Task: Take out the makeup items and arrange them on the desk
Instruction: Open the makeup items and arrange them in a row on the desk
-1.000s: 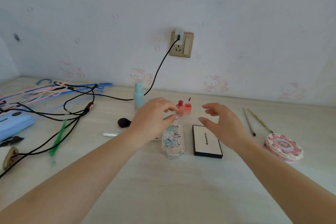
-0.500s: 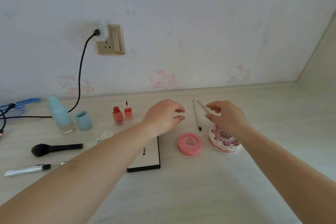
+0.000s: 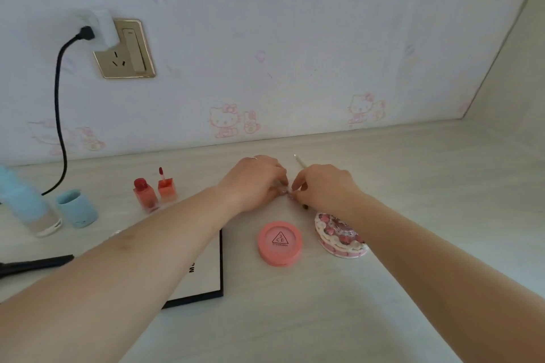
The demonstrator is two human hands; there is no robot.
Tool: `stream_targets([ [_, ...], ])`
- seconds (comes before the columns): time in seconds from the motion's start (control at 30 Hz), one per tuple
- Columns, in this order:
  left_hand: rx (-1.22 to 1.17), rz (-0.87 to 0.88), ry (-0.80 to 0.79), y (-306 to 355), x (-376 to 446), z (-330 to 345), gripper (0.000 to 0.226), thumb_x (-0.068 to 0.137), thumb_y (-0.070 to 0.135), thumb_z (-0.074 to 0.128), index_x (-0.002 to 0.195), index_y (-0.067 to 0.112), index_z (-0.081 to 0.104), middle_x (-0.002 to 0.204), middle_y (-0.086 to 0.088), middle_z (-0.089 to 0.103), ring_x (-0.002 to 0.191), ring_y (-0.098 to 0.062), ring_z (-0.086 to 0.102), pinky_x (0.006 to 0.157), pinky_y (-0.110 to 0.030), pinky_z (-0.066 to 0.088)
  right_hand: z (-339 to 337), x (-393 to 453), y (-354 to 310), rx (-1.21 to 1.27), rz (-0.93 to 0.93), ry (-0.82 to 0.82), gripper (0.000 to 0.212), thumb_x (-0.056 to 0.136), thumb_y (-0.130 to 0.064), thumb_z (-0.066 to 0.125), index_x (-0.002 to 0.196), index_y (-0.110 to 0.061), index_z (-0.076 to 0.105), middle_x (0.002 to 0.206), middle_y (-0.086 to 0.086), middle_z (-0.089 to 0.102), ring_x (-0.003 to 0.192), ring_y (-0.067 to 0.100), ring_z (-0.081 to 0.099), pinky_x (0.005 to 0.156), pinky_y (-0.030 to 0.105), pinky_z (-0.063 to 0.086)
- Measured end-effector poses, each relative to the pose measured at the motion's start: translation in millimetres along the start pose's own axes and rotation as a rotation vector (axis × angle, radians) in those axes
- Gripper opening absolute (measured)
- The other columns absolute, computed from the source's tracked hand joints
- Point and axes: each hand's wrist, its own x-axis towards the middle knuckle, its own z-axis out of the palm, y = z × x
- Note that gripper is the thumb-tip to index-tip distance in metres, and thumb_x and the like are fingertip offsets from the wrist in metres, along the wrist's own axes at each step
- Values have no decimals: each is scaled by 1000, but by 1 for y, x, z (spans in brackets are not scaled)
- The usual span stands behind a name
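Both hands meet mid-frame on the desk (image 3: 413, 186), left hand (image 3: 253, 183) and right hand (image 3: 324, 186) pinching thin makeup brushes (image 3: 300, 161). Pink 3CE compact (image 3: 280, 243) sits just below.

Bare desk (image 3: 442, 186) is lying open to the right and along the near edge, giving hands room to pass. The pink round compact (image 3: 280, 243) and the cake-shaped case (image 3: 339, 237) are sitting just beside each other, narrowing the middle. The black-edged palette (image 3: 206, 283), two red bottles (image 3: 153, 193), blue cup (image 3: 77, 209) and black cable (image 3: 57, 115) are crowding the left.
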Motion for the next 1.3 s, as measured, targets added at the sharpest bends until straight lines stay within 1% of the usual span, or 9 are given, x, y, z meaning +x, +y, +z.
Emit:
stream_targets([
  [0.1,-71,-86,45,-5,-4,5,21,88,36,58,103,24,67,107,3,65,108,-19,55,89,-33,43,2,3,-6,13,-9,9,23,86,-38,56,107,-33,65,113,-6,65,111,18,56,96,37,41],
  [0.4,-121,-124,108,-12,-17,5,16,87,36,59,96,24,66,105,2,64,102,-20,57,86,-34,44,0,1,-3,-83,-53,75,23,93,-27,51,111,-24,65,117,3,60,111,25,56,90,36,45],
  [0.53,-349,-179,218,-14,-38,-15,7,86,25,64,92,22,67,96,5,67,92,-14,62,85,-33,48,-11,-14,2,105,-73,145,19,93,-24,53,106,-20,66,107,2,59,99,21,57,82,32,46],
  [0.67,-552,-201,357,-5,-76,-43,4,83,17,69,86,19,71,88,8,68,83,-6,62,77,-12,46,-26,-43,-5,548,-109,178,9,89,-18,60,92,-22,68,79,-8,62,72,8,56,57,18,42],
  [0.8,-561,-236,420,-5,-128,-60,10,80,19,72,79,28,69,83,12,66,79,-7,60,72,-14,45,-26,-74,-28,790,-159,156,16,84,-15,67,82,-31,68,79,-8,68,79,11,64,75,21,49],
  [0.87,-571,-233,423,-8,-156,-67,17,80,15,72,80,32,68,85,10,64,80,-8,61,75,-15,48,-21,-86,-44,841,-187,149,18,83,-13,68,81,-31,69,79,-11,68,76,2,64,72,13,46],
  [0.97,-568,-259,422,-15,-202,-74,24,81,9,70,83,32,68,89,9,65,86,-9,62,80,-16,50,-10,-101,-71,841,-198,115,19,82,-14,70,79,-33,69,74,-15,67,61,-9,58,59,4,40],
  [1.17,-471,-423,497,-51,-313,-88,39,77,6,74,79,44,67,92,18,66,82,-5,62,73,-8,46,19,-125,-143,703,-315,33,13,82,-18,69,78,-31,68,52,-25,58,50,-6,48,49,6,34],
  [1.3,-314,-465,427,-71,-365,-97,34,77,15,75,76,45,61,98,22,60,80,-2,59,68,-7,43,36,-132,-192,575,-405,1,12,82,-21,68,80,-32,67,59,-24,59,49,-1,47,52,10,36],
])
